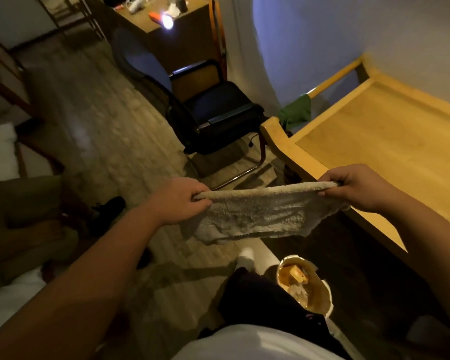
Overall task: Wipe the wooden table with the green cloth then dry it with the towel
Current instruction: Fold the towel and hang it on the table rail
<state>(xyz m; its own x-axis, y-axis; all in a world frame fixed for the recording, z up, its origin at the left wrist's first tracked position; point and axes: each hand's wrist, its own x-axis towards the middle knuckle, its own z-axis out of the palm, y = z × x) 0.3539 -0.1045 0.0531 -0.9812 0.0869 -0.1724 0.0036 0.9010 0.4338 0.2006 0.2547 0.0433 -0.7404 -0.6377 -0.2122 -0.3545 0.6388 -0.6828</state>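
Observation:
I hold a pale grey towel [255, 214] stretched out in the air between both hands, its lower part hanging down. My left hand [178, 201] pinches its left top corner and my right hand [359, 185] pinches its right top corner, just over the near edge of the wooden table [390, 136]. The table's light wood top fills the right side. The green cloth [296, 110] hangs bunched over the table's far left rail, well beyond my hands.
A dark blue office chair [218, 110] stands on the floor left of the table. A small bin [305, 289] with rubbish sits by my feet under the towel. A desk [166, 22] with a lit torch is at the back. White bedding [0, 157] lies at far left.

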